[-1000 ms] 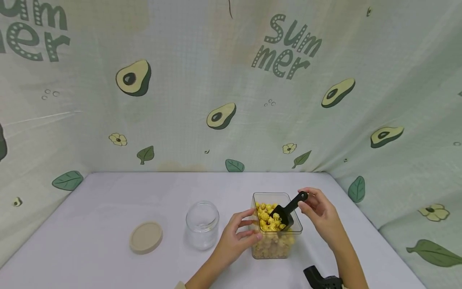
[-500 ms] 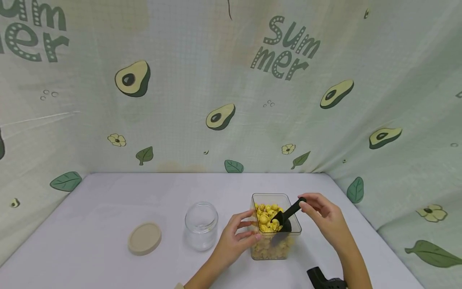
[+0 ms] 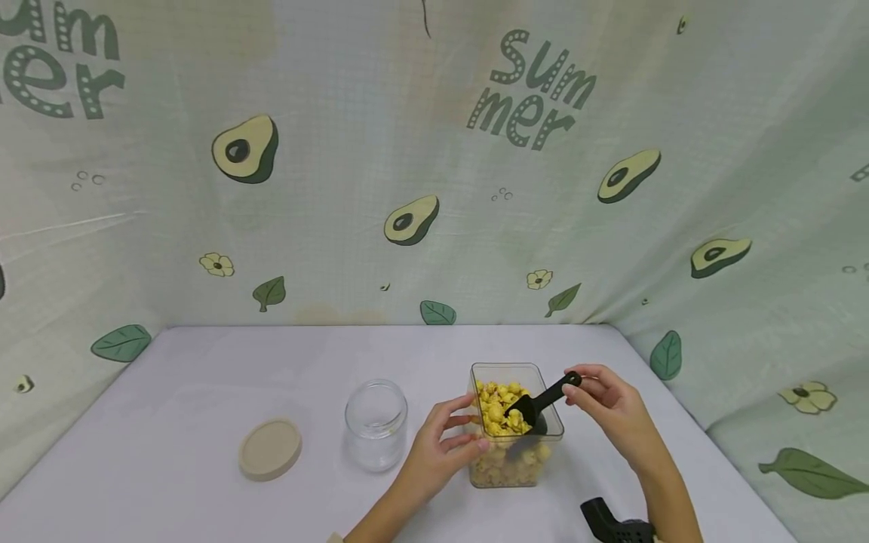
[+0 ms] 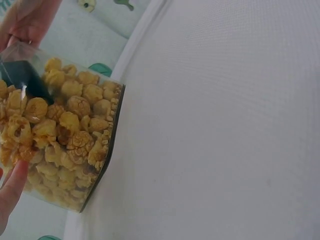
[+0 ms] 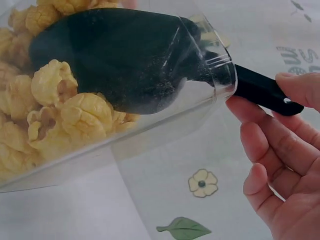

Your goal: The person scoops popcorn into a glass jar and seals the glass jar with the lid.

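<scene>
A clear square container point(image 3: 509, 471) holds yellow popcorn point(image 3: 495, 407). My left hand point(image 3: 441, 445) rests against the container's left side, fingers spread and loosely bent, thumb near its front corner. In the left wrist view, a fingertip point(image 4: 19, 172) touches the wall. My right hand point(image 3: 614, 403) pinches the handle end of a black scoop point(image 3: 532, 407) between thumb and fingers. The scoop slants down into the container. Its bowl lies among the popcorn, against the clear wall in the right wrist view; popcorn hides part of it.
Left of the container stands a clear round jar point(image 3: 376, 426). Further left, a beige round lid point(image 3: 270, 450) lies flat on the white table point(image 3: 204, 385). A printed cloth point(image 3: 326, 151) hangs behind the table and along its sides.
The scoop's bowl has sunk lower into the popcorn and its handle lies flatter. My right hand has moved slightly down and right. My left hand stays at the container's side.
</scene>
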### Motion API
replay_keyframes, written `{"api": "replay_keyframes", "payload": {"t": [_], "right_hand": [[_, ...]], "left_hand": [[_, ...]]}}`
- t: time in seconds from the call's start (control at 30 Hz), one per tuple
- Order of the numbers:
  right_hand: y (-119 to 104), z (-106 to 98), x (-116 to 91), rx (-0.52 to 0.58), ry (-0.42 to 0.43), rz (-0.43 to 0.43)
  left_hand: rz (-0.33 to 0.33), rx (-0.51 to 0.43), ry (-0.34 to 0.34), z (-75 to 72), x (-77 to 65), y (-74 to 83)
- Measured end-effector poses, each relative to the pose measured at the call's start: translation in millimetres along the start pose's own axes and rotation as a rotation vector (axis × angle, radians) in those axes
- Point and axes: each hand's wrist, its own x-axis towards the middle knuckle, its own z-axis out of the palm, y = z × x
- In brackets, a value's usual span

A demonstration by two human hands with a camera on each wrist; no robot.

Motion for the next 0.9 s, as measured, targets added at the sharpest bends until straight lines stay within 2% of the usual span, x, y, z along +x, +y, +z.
{"api": "replay_keyframes", "payload": {"t": [0.2,0.4,0.6,0.77,0.9], "right_hand": [[3.9,0.6,1.5,0.029,0.008,-0.001],[9.1,-2.3,1.7,0.074,0.047,-0.057],[7.7,3.1,1.4,0.124,0.029,-0.108],[8.0,5.6,2.1,0.126,0.055,-0.077],[10.3,6.4,4.2,0.193,0.078,-0.061]], "left_hand": [[0.006,0.004,0.000,-0.8,0.3,-1.3],[0.002,0.004,-0.006,0.0,0.7,-1.4],[-0.011,0.004,-0.002,1.2,1.1,-0.8],[-0.012,0.011,0.003,1.1,1.5,-1.1],[-0.010,0.012,0.007,0.4,1.8,-1.2]]}}
